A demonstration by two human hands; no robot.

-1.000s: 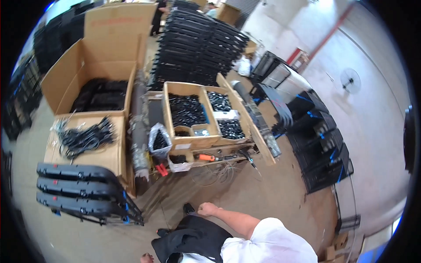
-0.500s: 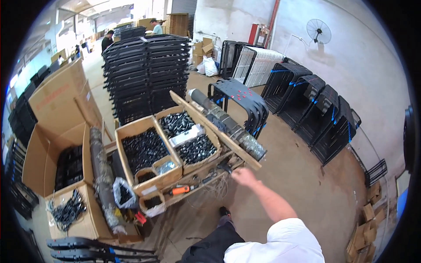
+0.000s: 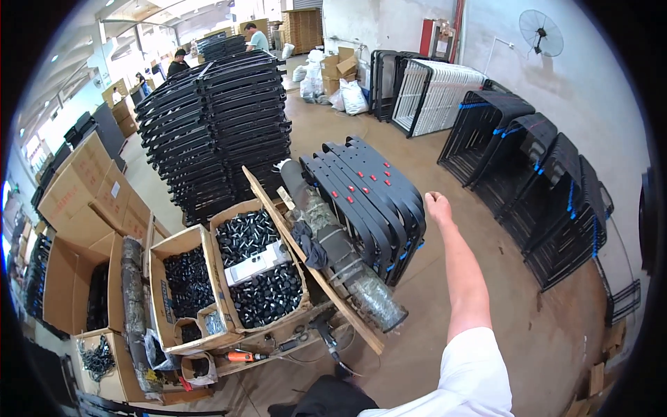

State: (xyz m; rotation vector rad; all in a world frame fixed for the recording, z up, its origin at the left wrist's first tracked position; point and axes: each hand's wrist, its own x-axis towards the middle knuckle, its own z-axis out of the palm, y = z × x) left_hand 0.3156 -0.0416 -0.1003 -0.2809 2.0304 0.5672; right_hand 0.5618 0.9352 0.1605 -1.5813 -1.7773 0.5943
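My right hand [image 3: 437, 206] is stretched out with its fingers curled, beside the rounded end of a stack of black tubular frames [image 3: 368, 187]. Whether the fingertips touch the outermost frame or hold anything small, I cannot make out. Red pieces dot the tops of these frames, and blue ones show lower down. A black power drill [image 3: 325, 332] with a cable hangs at the near edge of the bench, away from my hand. My left hand is out of view.
Cardboard boxes [image 3: 231, 326] of black knobs and screws stand on the bench. A wooden plank [image 3: 313, 260] and film-wrapped rolls [image 3: 361, 278] lie beside them. A tall stack of black frames [image 3: 215, 132] rises behind. More frames [image 3: 528, 181] lean by the right wall. People stand far back.
My right hand has moved from the drill at the bench edge forward and right to the frame stack. The view has shifted, and the frames now appear nearer.
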